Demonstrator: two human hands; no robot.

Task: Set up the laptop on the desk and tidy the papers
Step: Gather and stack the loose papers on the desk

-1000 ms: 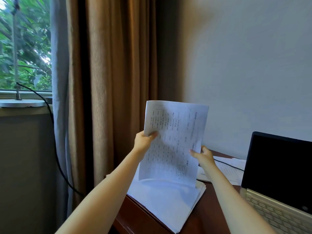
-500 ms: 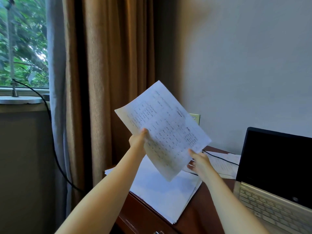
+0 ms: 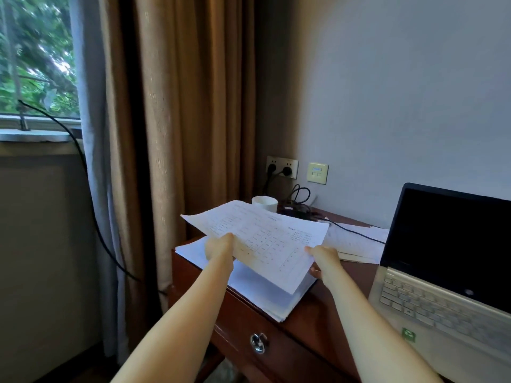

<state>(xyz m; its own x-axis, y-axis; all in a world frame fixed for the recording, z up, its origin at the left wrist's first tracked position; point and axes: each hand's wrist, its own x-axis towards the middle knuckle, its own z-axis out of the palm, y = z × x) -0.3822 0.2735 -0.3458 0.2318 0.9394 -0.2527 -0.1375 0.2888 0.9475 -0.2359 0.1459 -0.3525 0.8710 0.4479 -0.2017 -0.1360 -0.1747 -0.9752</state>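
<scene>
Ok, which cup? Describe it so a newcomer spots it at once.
Find the desk, then its far left corner by the brown curtain, under the wall socket. The cup stands there, just behind the sheet held above the desk. It is the only round white thing among flat papers and black cables.
</scene>
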